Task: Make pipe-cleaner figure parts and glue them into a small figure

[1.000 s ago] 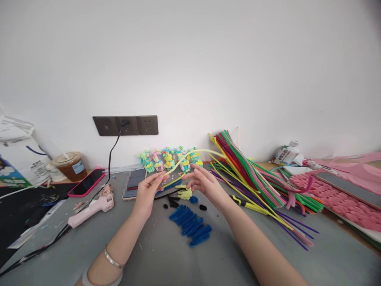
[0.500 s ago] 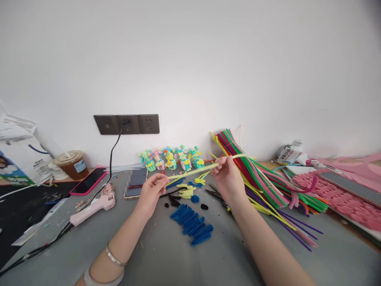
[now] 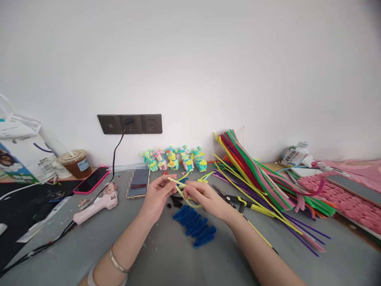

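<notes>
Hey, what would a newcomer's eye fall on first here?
Probably the thick multicoloured bundle of fuzzy stems, right of centre. Next, the patch of dark-blue fuzzy stems on the grey work surface, and the row of five small pastel fuzzy figures by the white wall. At centre, the left hand and right hand hold a pale-yellow fuzzy strip.

Both arms reach in from the bottom of the view, the left forearm and the right forearm angling inward — and here are the hands, nearly meeting at the centre! Left hand on its edge, fingers bent forward, thumb lying close to the index. Right hand turned knuckles up, thumb pressed to its curled forefinger — a tight pinch, the two sets of fingertips just beside each other.
</notes>
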Tool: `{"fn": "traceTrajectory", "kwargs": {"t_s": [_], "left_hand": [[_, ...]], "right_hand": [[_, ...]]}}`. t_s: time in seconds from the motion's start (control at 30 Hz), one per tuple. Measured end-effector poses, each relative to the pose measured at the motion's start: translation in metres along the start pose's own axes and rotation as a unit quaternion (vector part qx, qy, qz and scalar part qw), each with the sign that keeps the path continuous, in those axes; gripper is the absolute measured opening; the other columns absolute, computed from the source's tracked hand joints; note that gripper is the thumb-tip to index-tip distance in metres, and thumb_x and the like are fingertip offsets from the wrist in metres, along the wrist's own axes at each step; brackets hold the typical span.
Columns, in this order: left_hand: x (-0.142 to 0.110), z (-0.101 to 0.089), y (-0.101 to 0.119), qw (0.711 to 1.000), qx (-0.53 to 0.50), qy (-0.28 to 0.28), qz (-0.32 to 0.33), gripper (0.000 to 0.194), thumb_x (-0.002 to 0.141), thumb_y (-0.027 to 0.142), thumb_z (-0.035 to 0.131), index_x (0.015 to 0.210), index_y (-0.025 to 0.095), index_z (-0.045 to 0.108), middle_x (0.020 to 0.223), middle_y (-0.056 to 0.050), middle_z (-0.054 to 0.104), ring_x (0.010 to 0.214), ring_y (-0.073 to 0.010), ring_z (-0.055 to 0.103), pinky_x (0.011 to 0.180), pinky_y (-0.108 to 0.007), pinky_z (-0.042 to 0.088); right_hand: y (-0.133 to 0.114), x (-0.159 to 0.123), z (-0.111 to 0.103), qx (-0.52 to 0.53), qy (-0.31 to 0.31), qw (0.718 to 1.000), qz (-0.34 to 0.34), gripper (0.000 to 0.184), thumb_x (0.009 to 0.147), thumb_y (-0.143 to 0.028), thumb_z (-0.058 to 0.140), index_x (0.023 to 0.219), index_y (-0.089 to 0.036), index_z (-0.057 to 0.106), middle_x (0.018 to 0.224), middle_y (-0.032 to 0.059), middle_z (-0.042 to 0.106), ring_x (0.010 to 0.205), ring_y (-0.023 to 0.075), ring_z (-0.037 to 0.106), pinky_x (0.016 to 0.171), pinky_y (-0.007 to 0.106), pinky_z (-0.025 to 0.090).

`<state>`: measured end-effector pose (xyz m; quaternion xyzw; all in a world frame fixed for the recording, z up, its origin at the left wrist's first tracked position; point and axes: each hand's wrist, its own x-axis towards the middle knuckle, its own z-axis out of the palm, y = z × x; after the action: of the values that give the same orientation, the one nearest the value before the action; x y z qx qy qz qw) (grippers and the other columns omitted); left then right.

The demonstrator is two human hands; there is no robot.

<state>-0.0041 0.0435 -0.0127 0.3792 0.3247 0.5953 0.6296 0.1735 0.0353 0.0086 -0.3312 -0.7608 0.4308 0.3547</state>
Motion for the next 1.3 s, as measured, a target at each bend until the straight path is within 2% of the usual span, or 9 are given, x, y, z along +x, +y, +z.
{"fn": "traceTrajectory", "kwargs": {"t_s": [0.27, 0.6, 0.7, 0.77, 0.87, 0.93, 1.07, 1.2, 1.3], "left_hand": [[0.0, -0.001, 0.002, 1.0, 0.0, 0.012, 0.027, 0.023, 0.06, 0.026, 0.086, 0.079, 0.017, 0.077, 0.071, 0.0, 0.07, 0.06, -0.0064, 0.062, 0.061, -0.015, 0.054], [-0.002, 0.001, 0.001, 0.999, 0.009, 0.017, 0.03, 0.02, 0.061, 0.028, 0.085, 0.073, 0.016, 0.075, 0.069, 0.0, 0.069, 0.059, -0.0073, 0.063, 0.061, -0.016, 0.055], [0.0, 0.0, 0.004, 0.999, -0.019, 0.027, 0.022, 0.022, 0.06, 0.028, 0.086, 0.072, 0.014, 0.073, 0.067, 0.001, 0.068, 0.057, -0.0067, 0.062, 0.059, -0.015, 0.055], [0.003, -0.002, 0.007, 0.997, -0.057, 0.052, 0.022, 0.023, 0.058, 0.028, 0.087, 0.07, 0.015, 0.072, 0.066, 0.002, 0.068, 0.059, -0.0066, 0.063, 0.06, -0.014, 0.055], [0.007, -0.008, 0.013, 0.989, -0.11, 0.095, 0.027, 0.025, 0.055, 0.026, 0.088, 0.069, 0.016, 0.07, 0.067, 0.002, 0.068, 0.062, -0.0068, 0.064, 0.059, -0.013, 0.055], [0.009, -0.011, 0.015, 0.988, -0.117, 0.1, 0.02, 0.025, 0.057, 0.027, 0.087, 0.07, 0.016, 0.069, 0.065, 0.003, 0.067, 0.06, -0.0066, 0.063, 0.054, -0.012, 0.053], [0.009, -0.011, 0.013, 0.993, -0.091, 0.077, -0.017, 0.022, 0.062, 0.026, 0.085, 0.07, 0.015, 0.067, 0.06, 0.003, 0.063, 0.055, -0.0061, 0.061, 0.047, -0.011, 0.05], [0.008, -0.007, 0.01, 0.987, -0.103, 0.098, -0.076, 0.007, 0.075, 0.014, 0.075, 0.072, 0.012, 0.07, 0.058, 0.001, 0.065, 0.053, -0.0057, 0.062, 0.052, -0.01, 0.054], [0.007, -0.003, 0.008, 0.977, -0.122, 0.119, -0.125, 0.012, 0.082, 0.005, 0.064, 0.073, 0.009, 0.071, 0.059, -0.001, 0.067, 0.053, -0.0057, 0.064, 0.053, -0.009, 0.056]], "right_hand": [[0.003, 0.0, 0.001, -0.028, -0.002, 1.0, 0.014, 0.039, 0.098, -0.04, 0.036, 0.07, -0.018, 0.051, 0.058, -0.0056, 0.032, 0.054, 0.0099, 0.028, 0.053, 0.023, 0.024], [0.001, 0.0, 0.004, -0.031, -0.009, 0.999, 0.021, 0.042, 0.097, -0.045, 0.038, 0.067, -0.017, 0.05, 0.06, -0.0049, 0.035, 0.056, 0.0099, 0.031, 0.053, 0.024, 0.025], [0.002, 0.001, 0.001, 0.043, 0.013, 0.998, 0.036, 0.041, 0.095, -0.05, 0.041, 0.07, -0.018, 0.047, 0.059, -0.0061, 0.032, 0.053, 0.0097, 0.027, 0.05, 0.023, 0.023], [0.004, 0.002, -0.004, 0.087, 0.043, 0.994, 0.042, 0.042, 0.093, -0.053, 0.044, 0.068, -0.019, 0.045, 0.058, -0.0063, 0.032, 0.053, 0.0098, 0.028, 0.05, 0.023, 0.025], [0.007, 0.003, -0.015, 0.128, 0.104, 0.986, 0.033, 0.042, 0.089, -0.052, 0.053, 0.064, -0.018, 0.048, 0.063, -0.003, 0.042, 0.059, 0.0111, 0.037, 0.057, 0.024, 0.032], [0.008, 0.003, -0.021, 0.194, 0.123, 0.973, 0.037, 0.039, 0.086, -0.051, 0.057, 0.065, -0.018, 0.05, 0.071, -0.0006, 0.047, 0.065, 0.0124, 0.042, 0.061, 0.024, 0.037], [0.004, 0.003, -0.023, 0.339, 0.13, 0.93, 0.048, 0.037, 0.082, -0.048, 0.063, 0.065, -0.02, 0.048, 0.09, 0.0046, 0.06, 0.08, 0.0166, 0.055, 0.072, 0.028, 0.044], [-0.001, 0.003, -0.019, 0.395, 0.142, 0.908, 0.01, 0.024, 0.077, -0.04, 0.072, 0.073, -0.023, 0.056, 0.114, 0.0042, 0.063, 0.101, 0.0204, 0.059, 0.087, 0.034, 0.045], [0.001, 0.004, -0.015, 0.41, 0.157, 0.899, -0.017, 0.022, 0.071, -0.037, 0.078, 0.075, -0.025, 0.061, 0.111, 0.0024, 0.066, 0.104, 0.0202, 0.059, 0.093, 0.037, 0.043]]}}
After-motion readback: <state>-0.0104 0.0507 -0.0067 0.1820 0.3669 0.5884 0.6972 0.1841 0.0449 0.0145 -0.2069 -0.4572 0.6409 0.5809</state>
